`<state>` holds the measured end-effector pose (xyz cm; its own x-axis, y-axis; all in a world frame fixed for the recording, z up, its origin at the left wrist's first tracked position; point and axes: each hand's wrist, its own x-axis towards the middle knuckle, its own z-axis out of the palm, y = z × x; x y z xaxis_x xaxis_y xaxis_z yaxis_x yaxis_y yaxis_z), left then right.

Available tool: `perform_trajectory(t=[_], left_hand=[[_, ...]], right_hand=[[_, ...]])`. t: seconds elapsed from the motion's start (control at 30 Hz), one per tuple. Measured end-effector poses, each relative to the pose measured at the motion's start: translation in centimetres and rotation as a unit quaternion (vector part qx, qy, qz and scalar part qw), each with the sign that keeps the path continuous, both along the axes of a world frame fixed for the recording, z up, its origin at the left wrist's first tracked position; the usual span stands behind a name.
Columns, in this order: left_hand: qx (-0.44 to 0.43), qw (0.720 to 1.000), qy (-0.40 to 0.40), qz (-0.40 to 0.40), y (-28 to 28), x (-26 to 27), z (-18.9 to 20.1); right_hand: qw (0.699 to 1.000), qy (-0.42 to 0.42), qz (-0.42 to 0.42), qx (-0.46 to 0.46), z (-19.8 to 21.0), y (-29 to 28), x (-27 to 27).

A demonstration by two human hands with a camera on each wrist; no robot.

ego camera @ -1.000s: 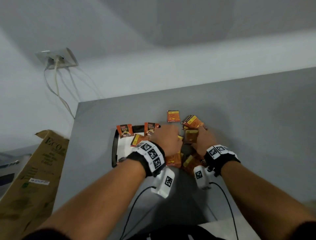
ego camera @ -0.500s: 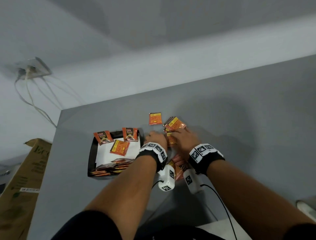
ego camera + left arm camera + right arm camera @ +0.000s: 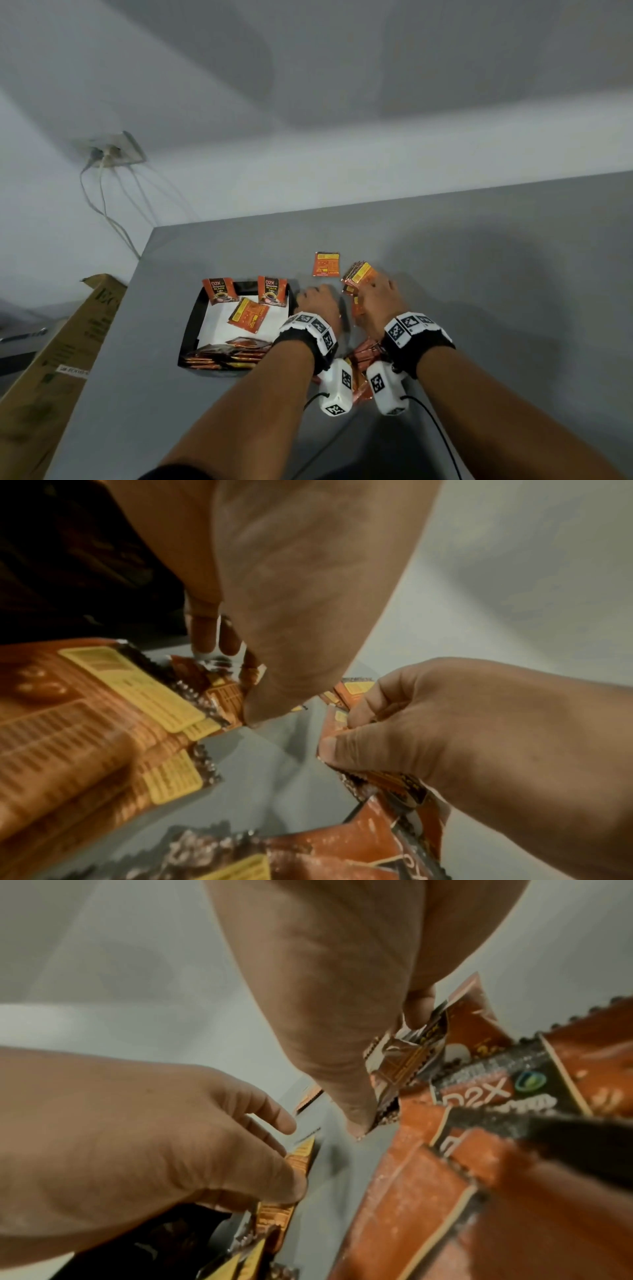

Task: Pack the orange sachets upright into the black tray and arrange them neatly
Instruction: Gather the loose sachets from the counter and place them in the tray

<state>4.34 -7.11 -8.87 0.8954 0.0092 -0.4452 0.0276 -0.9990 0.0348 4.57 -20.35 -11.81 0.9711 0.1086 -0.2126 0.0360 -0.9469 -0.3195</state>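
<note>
From the head camera, both hands work side by side on the grey table [image 3: 479, 274], just right of the black tray [image 3: 186, 339], and their fingers are hidden behind the backs of the hands, so the grips cannot be read from here. The left hand [image 3: 317, 305] sits beside the tray's right wall; the right hand [image 3: 378, 301] lies against a fanned stack of sachets [image 3: 359, 275]. In the tray, two sachets [image 3: 219, 291] lean upright against the far wall, one [image 3: 248, 315] lies flat on the white liner, and a row [image 3: 226, 353] is packed along the near wall. A single sachet [image 3: 326, 263] lies flat on the table beyond the hands, well apart from the tray. More sachets [image 3: 363, 356] lie under the wrists, largely covered by the wrist cameras. In the left wrist view, blurred and partly dark at top left, the left hand [image 3: 291, 601] points down with fingertips [image 3: 205, 642] curled onto a small sachet [image 3: 222, 693]; whether they pinch it is hard to make out. The right hand [image 3: 428, 723] pinches an orange sachet between thumb and curled fingers. Large sachets [image 3: 103, 710] fill the left edge, cut off. In the right wrist view, the right hand [image 3: 342, 988] grips a crumpled sachet [image 3: 404, 1064], thumb on one face, and the left hand [image 3: 137, 1137] holds a sachet edge [image 3: 294, 1167] against its thumb.
</note>
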Motion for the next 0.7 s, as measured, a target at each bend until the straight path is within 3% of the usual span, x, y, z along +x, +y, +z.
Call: perform_trajectory(t=[0.2,0.37,0.5,0.7], left_hand=[[0.001,0.999,-0.009,-0.042,-0.1,0.3,0.3],[-0.063,0.998,-0.006,-0.03,0.2,0.7,0.7],[-0.08,0.996,-0.027,-0.024,0.3,1.4,1.3],[-0.101,0.993,-0.066,-0.004,-0.7,4.7,3.3]], right_hand=[[0.996,-0.016,-0.027,0.078,0.5,0.2,-0.3],[0.975,0.01,-0.104,0.195,4.5,-1.9,1.1],[0.974,0.039,-0.141,0.173,5.6,-3.4,3.6],[0.978,0.109,-0.129,0.123,3.3,-1.8,4.6]])
